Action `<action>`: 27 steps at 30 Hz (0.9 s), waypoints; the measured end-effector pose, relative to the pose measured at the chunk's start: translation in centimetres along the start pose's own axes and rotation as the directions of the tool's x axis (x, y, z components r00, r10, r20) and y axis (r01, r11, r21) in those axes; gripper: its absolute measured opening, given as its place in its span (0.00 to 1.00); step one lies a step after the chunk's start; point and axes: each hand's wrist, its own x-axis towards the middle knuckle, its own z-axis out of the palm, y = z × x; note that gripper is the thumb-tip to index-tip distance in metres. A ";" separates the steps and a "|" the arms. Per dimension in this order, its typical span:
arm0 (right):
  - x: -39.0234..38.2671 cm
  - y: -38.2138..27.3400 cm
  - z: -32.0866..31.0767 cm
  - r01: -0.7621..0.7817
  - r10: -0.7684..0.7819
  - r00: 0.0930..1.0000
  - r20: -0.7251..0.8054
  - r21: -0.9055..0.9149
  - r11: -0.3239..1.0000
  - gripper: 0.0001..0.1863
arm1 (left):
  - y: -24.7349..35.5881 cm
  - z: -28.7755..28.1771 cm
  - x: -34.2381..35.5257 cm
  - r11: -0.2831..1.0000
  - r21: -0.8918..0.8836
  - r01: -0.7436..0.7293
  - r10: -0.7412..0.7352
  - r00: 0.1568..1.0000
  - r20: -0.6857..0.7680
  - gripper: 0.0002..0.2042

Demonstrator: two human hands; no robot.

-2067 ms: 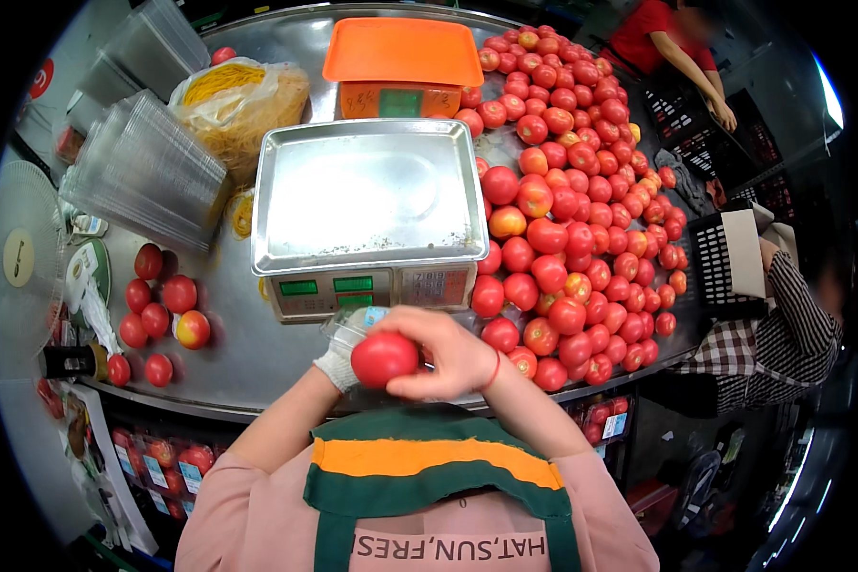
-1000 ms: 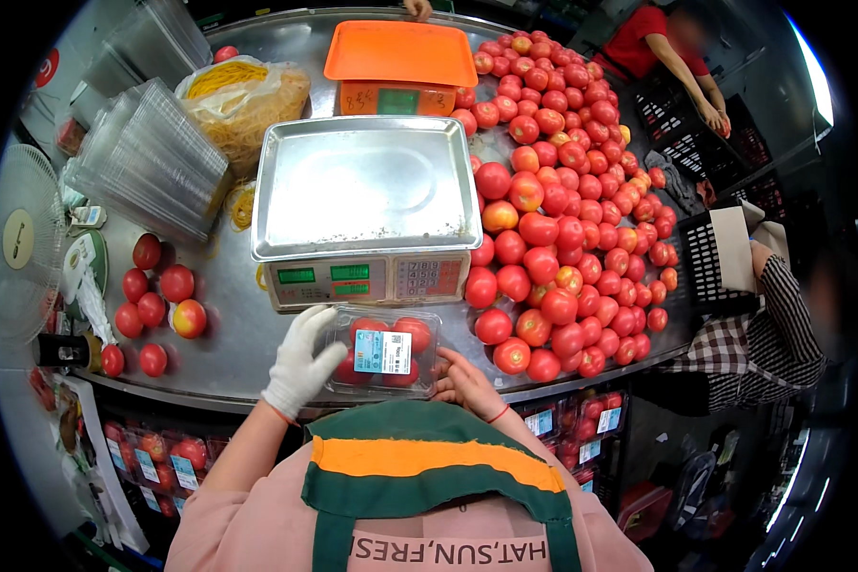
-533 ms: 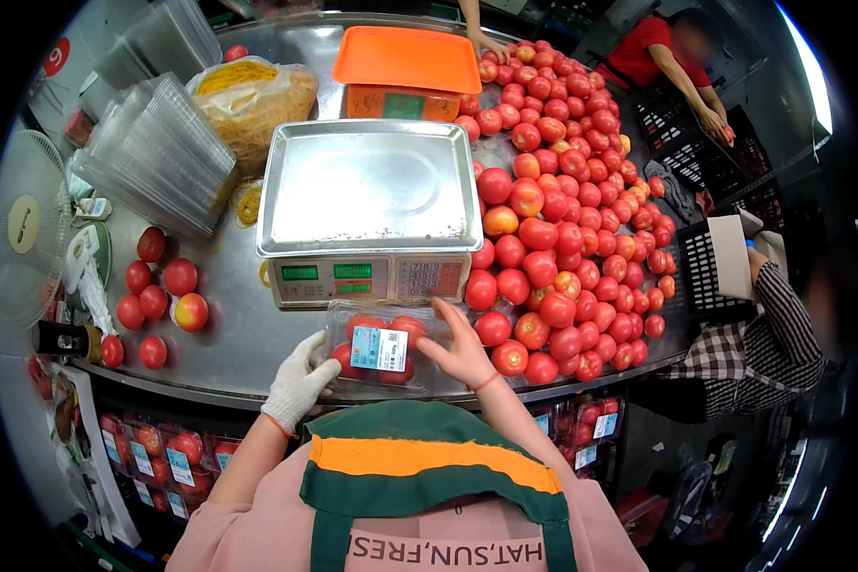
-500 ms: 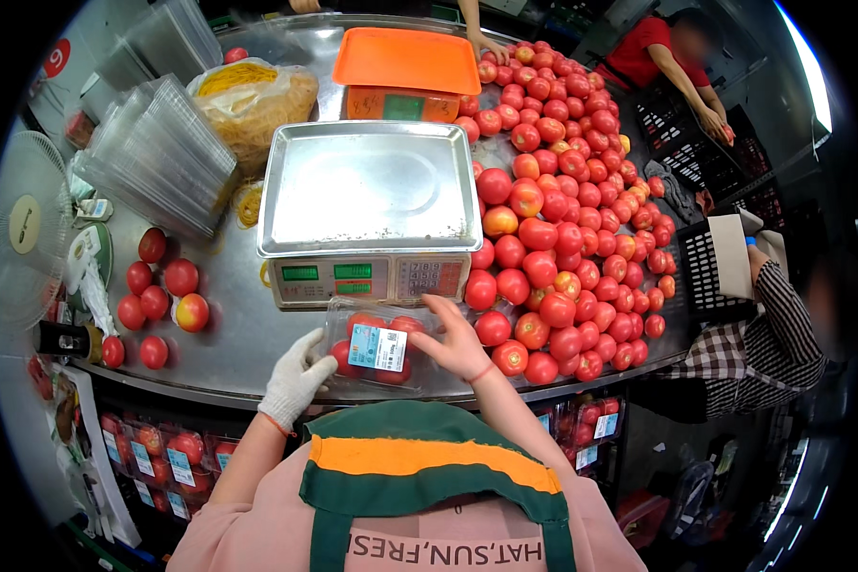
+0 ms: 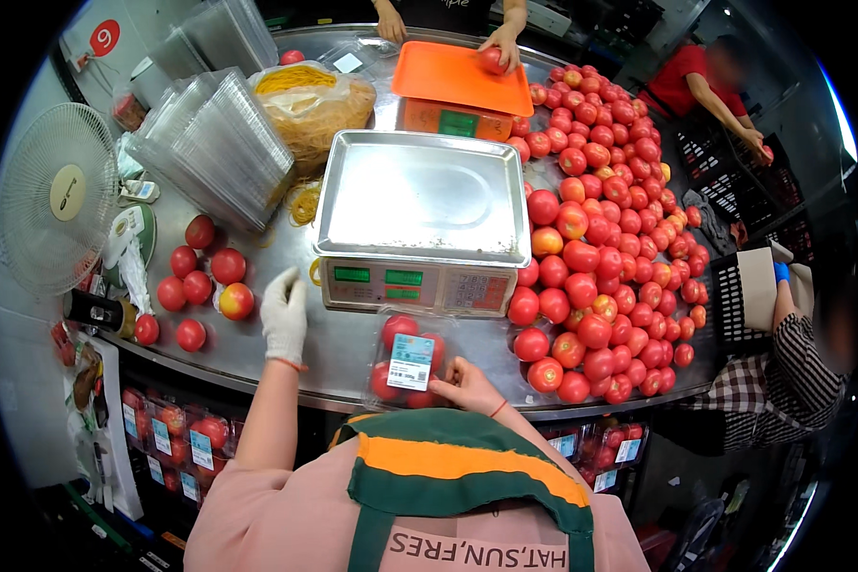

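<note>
My left hand (image 5: 284, 316), in a white knit glove, reaches over the table just left of the scale, its fingers stretched forward and nothing seen in them. Close by its fingertips a yellow rubber band (image 5: 316, 271) shows at the scale's left edge. A clear plastic box of tomatoes (image 5: 411, 362), with a blue and white label on top, sits turned at the table's front edge. My bare right hand (image 5: 467, 384) grips that box at its lower right side, fingers curled. Behind the box stands a silver scale (image 5: 419, 205) with a bare pan and lit green displays.
A large heap of tomatoes (image 5: 610, 257) covers the right side; several loose tomatoes (image 5: 198, 286) lie left. Stacked clear boxes (image 5: 214, 148) and a bag of rubber bands (image 5: 315, 110) stand back left. Across, a co-worker's hand (image 5: 501, 48) holds a tomato above an orange tray (image 5: 462, 78).
My left hand has let go of the box and moved forward and left. The box has turned and come nearer, with my right hand shifted to its lower side. A co-worker's hand now holds a tomato.
</note>
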 end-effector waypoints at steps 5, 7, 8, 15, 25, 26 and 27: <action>-0.3 -0.4 -0.6 -0.068 0.051 0.994 0.096 0.180 0.981 0.19 | -2.0 0.8 4.3 0.777 0.606 -0.172 -0.023 0.954 0.300 0.17; -0.3 -0.5 -0.8 -0.045 0.029 0.994 0.109 0.142 0.989 0.18 | -2.0 1.6 4.4 0.718 0.675 -0.171 -0.014 0.965 0.260 0.17; -0.3 -0.6 -1.0 -0.045 0.031 0.994 0.107 0.138 0.989 0.18 | -1.9 1.9 4.6 0.720 0.678 -0.146 -0.055 0.963 0.266 0.16; -0.8 -0.2 -1.4 -0.075 0.048 0.988 0.146 0.182 0.980 0.15 | -2.4 -0.6 4.3 0.982 -0.052 0.182 -0.180 0.983 0.039 0.12; -0.9 -1.9 -2.7 0.106 -0.101 0.994 0.032 -0.289 0.952 0.18 | -2.0 -2.5 2.1 0.998 0.054 -0.011 0.008 0.999 0.049 0.08; -1.0 -2.4 -3.0 0.106 -0.101 0.994 0.032 -0.291 0.951 0.18 | -1.2 -2.4 1.6 0.994 0.085 -0.066 0.061 0.996 0.057 0.08; -1.2 -2.9 -3.3 0.128 -0.133 0.991 0.008 -0.350 0.928 0.18 | -0.1 -2.2 1.1 0.986 0.117 -0.122 0.115 0.991 0.067 0.08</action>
